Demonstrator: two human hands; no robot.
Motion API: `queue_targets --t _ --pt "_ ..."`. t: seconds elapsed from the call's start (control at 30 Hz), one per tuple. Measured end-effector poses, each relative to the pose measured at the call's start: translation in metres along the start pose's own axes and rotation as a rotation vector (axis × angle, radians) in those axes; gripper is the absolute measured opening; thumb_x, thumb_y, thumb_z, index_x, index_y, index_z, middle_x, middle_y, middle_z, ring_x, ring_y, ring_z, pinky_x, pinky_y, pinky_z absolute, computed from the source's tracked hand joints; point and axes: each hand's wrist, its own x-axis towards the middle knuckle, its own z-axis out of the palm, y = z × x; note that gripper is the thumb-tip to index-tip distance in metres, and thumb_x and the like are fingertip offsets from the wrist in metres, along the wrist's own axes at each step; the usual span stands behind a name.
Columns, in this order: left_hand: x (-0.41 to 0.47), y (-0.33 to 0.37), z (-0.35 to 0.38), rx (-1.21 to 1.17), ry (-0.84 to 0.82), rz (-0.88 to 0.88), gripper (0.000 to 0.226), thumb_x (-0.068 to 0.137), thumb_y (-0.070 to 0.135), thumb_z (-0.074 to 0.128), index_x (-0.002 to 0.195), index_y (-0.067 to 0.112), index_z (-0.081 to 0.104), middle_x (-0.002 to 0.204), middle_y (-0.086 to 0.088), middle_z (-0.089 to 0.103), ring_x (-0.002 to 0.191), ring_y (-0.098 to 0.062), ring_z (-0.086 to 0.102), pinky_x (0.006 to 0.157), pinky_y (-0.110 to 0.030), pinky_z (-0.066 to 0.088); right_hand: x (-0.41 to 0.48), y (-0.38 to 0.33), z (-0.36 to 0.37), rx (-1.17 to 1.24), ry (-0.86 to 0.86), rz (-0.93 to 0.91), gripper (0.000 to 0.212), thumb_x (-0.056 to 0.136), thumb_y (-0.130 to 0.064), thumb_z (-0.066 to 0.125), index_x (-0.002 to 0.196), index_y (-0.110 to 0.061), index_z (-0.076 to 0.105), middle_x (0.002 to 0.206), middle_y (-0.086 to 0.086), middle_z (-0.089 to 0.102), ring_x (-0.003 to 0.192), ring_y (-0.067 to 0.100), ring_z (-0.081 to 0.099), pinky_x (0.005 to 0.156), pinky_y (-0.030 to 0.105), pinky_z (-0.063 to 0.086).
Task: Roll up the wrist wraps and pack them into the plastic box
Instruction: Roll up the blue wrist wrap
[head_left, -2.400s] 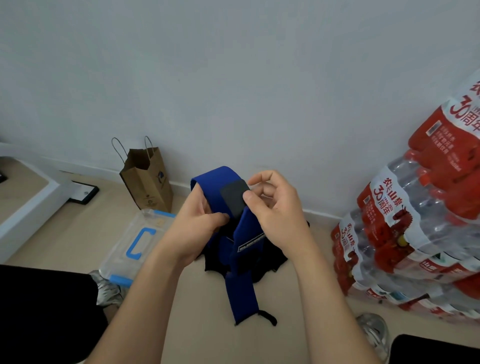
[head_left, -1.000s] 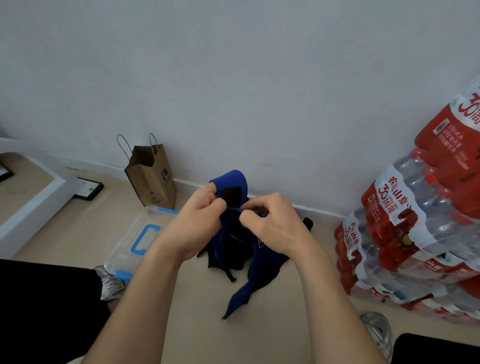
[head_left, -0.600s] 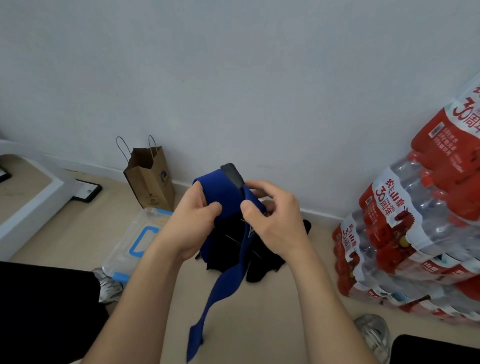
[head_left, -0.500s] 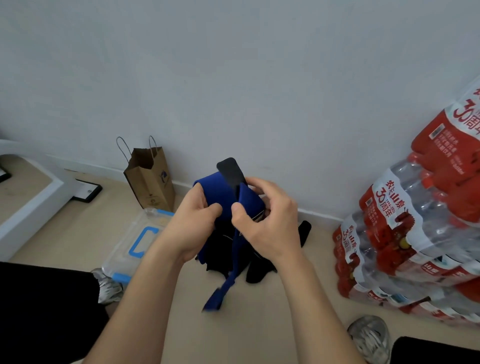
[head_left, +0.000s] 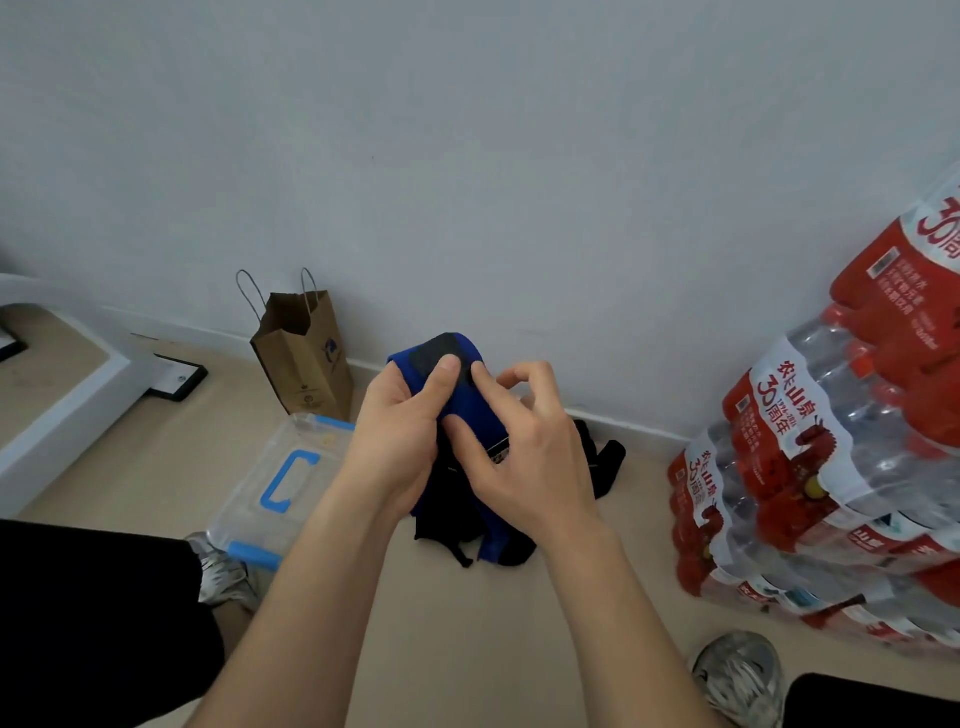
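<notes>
I hold a blue wrist wrap (head_left: 470, 410) with a black patch, mostly rolled up, in the air in front of me. My left hand (head_left: 400, 436) grips the roll, thumb lying on the black patch. My right hand (head_left: 524, 457) pinches the wrap's blue band with thumb and index finger, other fingers curled. A short blue tail hangs down below my hands. Dark wraps (head_left: 602, 467) lie in a heap on the floor behind them. The clear plastic box (head_left: 270, 483) with blue handle and clips stands on the floor to the left, lid on.
A brown paper bag (head_left: 304, 358) stands by the wall behind the box. Stacked packs of water bottles (head_left: 831, 467) fill the right side. My shoes (head_left: 740, 675) and dark-trousered knees are at the bottom. A white step (head_left: 67, 395) rises at the left.
The long blue tail that hung down has been wound onto the roll; only a short end hangs now. My left thumb has moved onto the black patch.
</notes>
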Motion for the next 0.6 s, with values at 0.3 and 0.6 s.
queue_targets --t 0.3,0.6 --pt "-0.002 -0.003 0.005 0.012 0.062 0.037 0.016 0.111 0.006 0.056 0.113 0.012 0.071 0.103 -0.011 0.083 0.095 -0.026 0.082 0.073 -0.032 0.066 0.000 -0.006 -0.002 0.350 -0.051 0.340 0.055 0.087 -0.068 0.075 0.133 -0.048 0.052 0.115 -0.022 0.058 0.101 -0.001 0.064 0.078 0.012 0.050" --pt "-0.001 -0.013 0.006 -0.068 0.140 -0.026 0.001 0.099 0.008 0.075 0.099 0.008 0.075 0.094 -0.014 0.083 0.084 -0.026 0.082 0.066 -0.031 0.064 0.010 -0.004 -0.011 0.419 -0.322 0.429 0.033 0.070 -0.057 0.085 0.083 -0.036 0.063 0.079 -0.016 0.073 0.068 0.004 0.070 0.052 0.016 0.051"
